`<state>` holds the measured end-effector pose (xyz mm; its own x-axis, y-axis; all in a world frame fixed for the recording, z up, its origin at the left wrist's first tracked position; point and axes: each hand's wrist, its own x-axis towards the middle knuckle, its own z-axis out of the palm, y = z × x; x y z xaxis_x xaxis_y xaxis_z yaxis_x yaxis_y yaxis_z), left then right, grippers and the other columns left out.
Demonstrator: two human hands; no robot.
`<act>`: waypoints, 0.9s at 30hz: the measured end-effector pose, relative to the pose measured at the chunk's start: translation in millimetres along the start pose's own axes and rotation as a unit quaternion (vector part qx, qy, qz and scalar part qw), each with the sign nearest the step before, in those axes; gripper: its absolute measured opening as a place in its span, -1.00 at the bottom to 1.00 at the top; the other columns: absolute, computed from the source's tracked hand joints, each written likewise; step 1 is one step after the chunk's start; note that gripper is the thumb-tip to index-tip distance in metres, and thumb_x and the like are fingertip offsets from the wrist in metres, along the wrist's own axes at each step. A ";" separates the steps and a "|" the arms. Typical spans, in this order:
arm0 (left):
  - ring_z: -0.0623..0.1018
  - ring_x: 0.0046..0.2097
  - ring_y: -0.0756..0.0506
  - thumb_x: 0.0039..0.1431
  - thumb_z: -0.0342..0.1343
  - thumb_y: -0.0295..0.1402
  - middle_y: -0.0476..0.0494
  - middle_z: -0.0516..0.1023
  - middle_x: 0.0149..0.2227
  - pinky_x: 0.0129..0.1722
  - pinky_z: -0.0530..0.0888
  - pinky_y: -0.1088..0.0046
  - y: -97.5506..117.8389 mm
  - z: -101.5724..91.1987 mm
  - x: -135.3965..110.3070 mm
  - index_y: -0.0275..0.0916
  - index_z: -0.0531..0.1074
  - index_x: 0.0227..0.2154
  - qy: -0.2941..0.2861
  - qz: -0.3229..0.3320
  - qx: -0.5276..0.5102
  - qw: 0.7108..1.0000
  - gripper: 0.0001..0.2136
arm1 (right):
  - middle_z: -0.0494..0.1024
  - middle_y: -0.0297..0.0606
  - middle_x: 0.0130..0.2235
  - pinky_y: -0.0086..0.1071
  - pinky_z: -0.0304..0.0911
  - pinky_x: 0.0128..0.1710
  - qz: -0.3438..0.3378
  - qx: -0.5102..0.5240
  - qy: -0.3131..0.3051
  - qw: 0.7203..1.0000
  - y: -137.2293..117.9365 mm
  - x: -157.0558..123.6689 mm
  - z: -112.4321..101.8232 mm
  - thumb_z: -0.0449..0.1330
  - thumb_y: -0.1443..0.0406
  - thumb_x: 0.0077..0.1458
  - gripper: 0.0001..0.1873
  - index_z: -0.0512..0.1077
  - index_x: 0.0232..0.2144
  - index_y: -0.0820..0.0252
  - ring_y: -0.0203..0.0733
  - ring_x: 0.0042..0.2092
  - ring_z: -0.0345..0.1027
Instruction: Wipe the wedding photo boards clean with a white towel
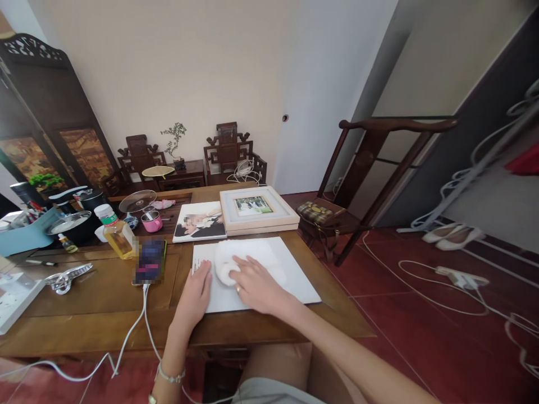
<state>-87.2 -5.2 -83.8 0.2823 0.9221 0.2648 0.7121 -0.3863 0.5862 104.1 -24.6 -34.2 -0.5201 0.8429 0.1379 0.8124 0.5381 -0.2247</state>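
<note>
A white rectangular board (303,287) lies flat near the table's front edge, with small dark print along its left side. My left hand (197,293) rests on the board's left edge, fingers stretched out and holding nothing. On top of the board is a bunched, fluffy white cloth (225,255). My right hand (256,285) presses down on this cloth with bent fingers gripping part of it. The fingertips partly sink into the folds. What lies under the cloth is hidden.
Behind the board sit a photo print (200,227) and a pale framed picture (259,210). To the left are a phone (149,261) with a white cable, a bottle of yellow liquid (118,235), a pink cup (151,223) and a power strip (17,303). A wooden chair (366,163) stands right.
</note>
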 end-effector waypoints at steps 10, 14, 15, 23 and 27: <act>0.36 0.13 -0.19 0.27 -0.17 -0.38 -0.21 0.40 0.09 0.19 0.16 0.08 8.5 -7.9 1.1 -0.19 0.35 0.01 0.000 0.049 0.007 0.999 -0.68 | 0.54 -0.17 -0.19 -0.36 0.14 -0.27 -0.016 0.029 -0.032 0.999 -14.0 89.9 -10.0 -0.07 0.40 0.02 -0.71 0.42 -0.29 0.18 -0.08 -0.16 0.38; 0.30 0.19 -0.19 0.27 -0.17 -0.38 -0.22 0.35 0.14 0.20 0.11 0.04 4.1 -5.6 -0.4 -0.19 0.31 0.06 -0.006 0.041 0.011 0.999 -0.66 | 0.54 -0.16 -0.18 -0.37 0.12 -0.36 0.003 0.040 -0.047 0.998 -10.2 92.0 -13.8 -0.06 0.37 0.01 -0.72 0.41 -0.28 0.17 -0.05 -0.18 0.38; 0.26 0.21 -0.19 0.27 -0.17 -0.37 -0.22 0.32 0.16 0.21 0.09 0.04 2.1 -4.2 -1.1 -0.20 0.30 0.07 -0.008 0.034 0.015 0.999 -0.65 | 0.53 -0.14 -0.18 -0.36 0.12 -0.37 0.014 0.041 -0.049 0.998 -5.0 89.5 -15.0 -0.06 0.37 0.01 -0.71 0.41 -0.28 0.16 -0.03 -0.18 0.38; 0.19 0.26 -0.15 0.27 -0.18 -0.35 -0.25 0.26 0.20 0.24 0.06 0.07 -3.8 0.1 -3.9 -0.28 0.31 0.06 -0.010 0.004 0.029 1.000 -0.64 | 0.51 -0.10 -0.14 -0.29 0.19 -0.19 0.101 0.041 -0.013 0.994 75.8 36.3 -23.7 -0.13 0.38 0.07 -0.68 0.38 -0.24 0.19 0.01 -0.09 0.35; 0.20 0.25 -0.14 0.28 -0.20 -0.35 -0.23 0.27 0.20 0.24 0.07 0.08 -3.6 -0.3 -3.8 -0.26 0.32 0.06 -0.006 0.008 0.023 1.000 -0.64 | 0.48 -0.03 -0.05 -0.12 0.16 -0.03 0.130 0.028 0.014 0.991 101.1 -4.7 -15.7 -0.15 0.40 0.09 -0.68 0.37 -0.23 0.22 0.06 0.03 0.28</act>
<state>-91.0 -7.3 -86.6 0.3006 0.9162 0.2648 0.7363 -0.3995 0.5462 192.8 25.9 -42.5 -0.2875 0.9530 0.0958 0.9012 0.3030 -0.3099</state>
